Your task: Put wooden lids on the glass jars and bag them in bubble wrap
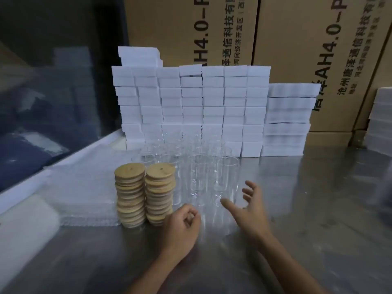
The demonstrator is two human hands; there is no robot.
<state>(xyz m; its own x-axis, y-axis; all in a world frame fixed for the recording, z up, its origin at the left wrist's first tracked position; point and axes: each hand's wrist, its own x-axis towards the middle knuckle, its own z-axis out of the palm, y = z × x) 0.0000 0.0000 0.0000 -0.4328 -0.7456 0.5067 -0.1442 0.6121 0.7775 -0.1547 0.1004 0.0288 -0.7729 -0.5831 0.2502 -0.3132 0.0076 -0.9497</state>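
Note:
Two tall stacks of round wooden lids stand on the steel table, left of centre. Behind and to their right stand several clear glass jars, upright and uncovered. A flat pile of bubble-wrap bags lies left of the lids. My left hand hovers just right of the lid stacks, fingers loosely curled, holding nothing. My right hand is spread, fingers straight, thumb toward the nearest jars, a little short of them.
A wall of stacked white boxes lines the back of the table, with large printed cardboard cartons behind. More white stacks sit at the far right. A white foam roll lies at the left edge.

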